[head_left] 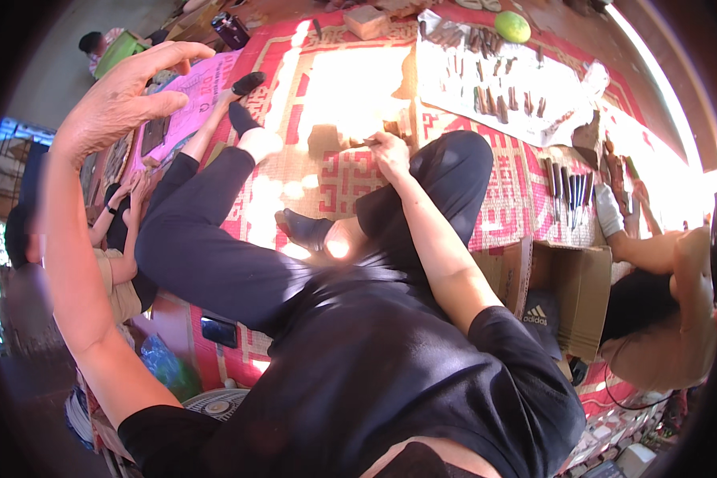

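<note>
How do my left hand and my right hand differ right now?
The left hand is raised high, fingers spread, holding nothing; the right hand is down by the mat, closed on a small dark tool. The left looms large near the camera; the right looks smaller. Both are bare.

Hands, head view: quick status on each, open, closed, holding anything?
Left hand: raised, open, fingers spread, holding nothing.
Right hand: down on the woven mat, closed on a small dark tool; what kind cannot be told.
</note>
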A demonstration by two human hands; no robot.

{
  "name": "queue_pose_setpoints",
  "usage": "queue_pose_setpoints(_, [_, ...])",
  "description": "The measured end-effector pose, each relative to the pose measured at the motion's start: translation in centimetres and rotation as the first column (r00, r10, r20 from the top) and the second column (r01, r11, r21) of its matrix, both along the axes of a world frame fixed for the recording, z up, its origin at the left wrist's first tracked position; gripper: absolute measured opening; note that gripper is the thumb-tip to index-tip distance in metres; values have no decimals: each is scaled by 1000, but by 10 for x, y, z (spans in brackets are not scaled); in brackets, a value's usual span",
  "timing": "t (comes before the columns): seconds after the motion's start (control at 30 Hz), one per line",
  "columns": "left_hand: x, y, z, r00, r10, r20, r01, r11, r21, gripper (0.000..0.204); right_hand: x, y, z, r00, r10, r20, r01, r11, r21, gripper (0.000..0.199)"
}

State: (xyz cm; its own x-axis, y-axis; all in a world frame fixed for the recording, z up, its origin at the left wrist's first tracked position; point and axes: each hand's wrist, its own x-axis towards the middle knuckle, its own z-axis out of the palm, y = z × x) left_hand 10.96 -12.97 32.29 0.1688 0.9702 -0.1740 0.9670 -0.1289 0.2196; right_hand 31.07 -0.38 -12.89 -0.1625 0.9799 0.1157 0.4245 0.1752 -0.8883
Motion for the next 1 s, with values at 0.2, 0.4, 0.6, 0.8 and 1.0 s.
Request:
queue_pose_setpoints(0.2, [-31, 9, -29, 993, -83, 83, 82, 996, 15, 47, 0, 28, -14, 644, -348, -681, 244, 937, -249, 22])
queue_pose_setpoints(0.4, [-31, 59, -153, 968, -107, 225, 136, 984, -117, 51, 19, 58, -35, 535, -441, -721, 275, 897, -345, 29])
queue_pose_setpoints(0.6, [-20, 93, -335, 841, -40, 540, 26, 999, 32, 77, 12, 98, -99, 425, -464, -777, 318, 880, -352, 22])
queue_pose_setpoints(0.8, [8, 100, -432, 520, 470, 713, -410, 870, -274, 98, 16, 82, -58, 514, -616, -597, 297, 781, -549, 42])
queue_pose_setpoints(1.0, [14, 111, -460, 537, 510, 672, -454, 846, -279, 98, 18, 93, -46, 406, -778, -480, 392, 623, -677, 16])
